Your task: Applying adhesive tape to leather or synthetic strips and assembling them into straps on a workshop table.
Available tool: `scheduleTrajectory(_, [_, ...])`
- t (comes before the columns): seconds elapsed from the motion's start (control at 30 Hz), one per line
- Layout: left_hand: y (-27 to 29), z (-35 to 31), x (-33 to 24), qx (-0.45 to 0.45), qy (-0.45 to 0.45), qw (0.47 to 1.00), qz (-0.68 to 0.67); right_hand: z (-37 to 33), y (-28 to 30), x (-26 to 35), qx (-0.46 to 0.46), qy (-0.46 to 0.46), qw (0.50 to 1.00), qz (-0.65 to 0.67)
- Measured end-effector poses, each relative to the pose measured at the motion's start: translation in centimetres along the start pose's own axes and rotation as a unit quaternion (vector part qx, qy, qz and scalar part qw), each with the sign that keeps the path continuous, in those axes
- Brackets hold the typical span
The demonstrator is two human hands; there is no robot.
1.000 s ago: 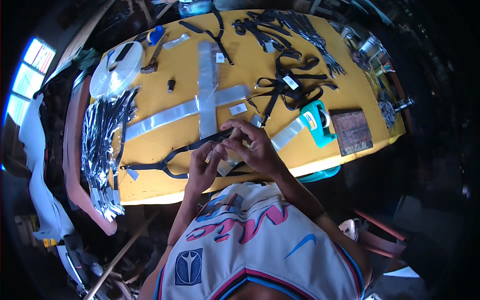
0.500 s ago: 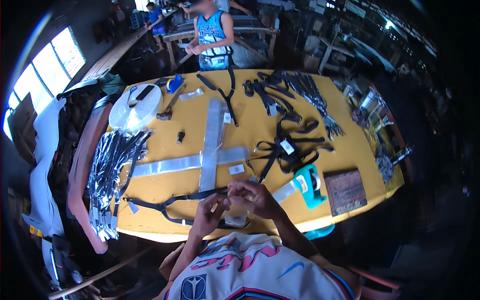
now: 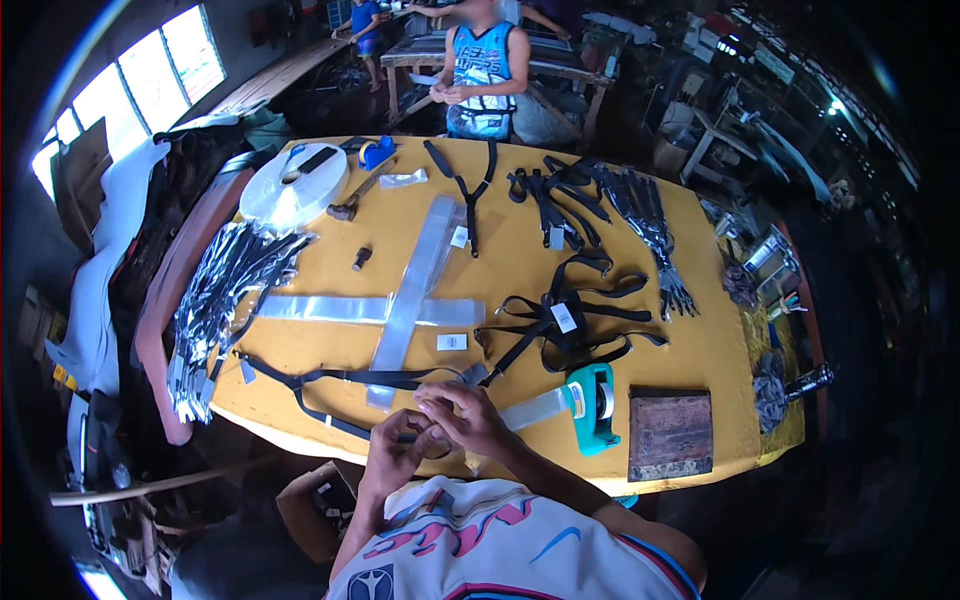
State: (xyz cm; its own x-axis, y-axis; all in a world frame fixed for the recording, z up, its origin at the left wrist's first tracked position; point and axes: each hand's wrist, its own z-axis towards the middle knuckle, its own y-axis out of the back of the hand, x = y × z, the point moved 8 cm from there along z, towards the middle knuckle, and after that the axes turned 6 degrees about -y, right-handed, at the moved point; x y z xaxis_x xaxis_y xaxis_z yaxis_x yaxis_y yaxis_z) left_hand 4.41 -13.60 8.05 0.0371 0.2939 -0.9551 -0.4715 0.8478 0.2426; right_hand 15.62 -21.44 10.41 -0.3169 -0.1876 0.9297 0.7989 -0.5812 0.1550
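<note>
My left hand (image 3: pixel 396 448) and my right hand (image 3: pixel 462 416) meet over the table's front edge. Fingers of both are pinched together; whatever lies between them is too small or hidden to make out. Just beyond them stretches a pair of black suspenders (image 3: pixel 330 376), laid out flat and partly covered by my hands. A small white card (image 3: pixel 452 342) rests a little farther off. Right of my hands, a clear plastic strip (image 3: pixel 535 410) runs up to a teal tape dispenser (image 3: pixel 600 438).
Crossed clear plastic strips (image 3: pixel 410 290) lie mid-table. Bundled wrapped black straps (image 3: pixel 225 300) hang over the left side. More black straps (image 3: pixel 555 325) with a white tag lie right. A dark rectangular block (image 3: pixel 670 435) sits near right. Across the table stands a person (image 3: pixel 482 75).
The view has turned, so the table sits differently in it. My hands have drawn closer together and now touch.
</note>
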Motion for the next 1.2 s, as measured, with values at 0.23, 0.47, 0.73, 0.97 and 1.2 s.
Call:
scheduleTrajectory(0.23, [2.5,0.2,1.4,-0.089,0.018,0.991,-0.095,0.0,-0.3,-0.9,0.036,-0.053,0.996,0.064])
scheduleTrajectory(0.47, [4.8,3.4,0.4,-0.007,-0.036,0.993,-0.111,0.2,-1.7,-1.3,-0.026,-0.125,0.989,0.069])
scheduleTrajectory(0.73, [7.6,3.8,3.1,0.092,-0.05,0.991,-0.086,1.0,-5.7,-0.9,-0.14,-0.094,0.984,-0.061])
scheduleTrajectory(0.97, [8.5,4.5,3.2,0.048,-0.113,0.991,-0.049,0.0,-6.8,0.2,-0.152,-0.108,0.982,0.01])
scheduleTrajectory(1.2, [8.7,5.3,1.6,0.027,-0.106,0.993,-0.047,0.8,-5.8,0.1,-0.129,-0.129,0.98,0.077])
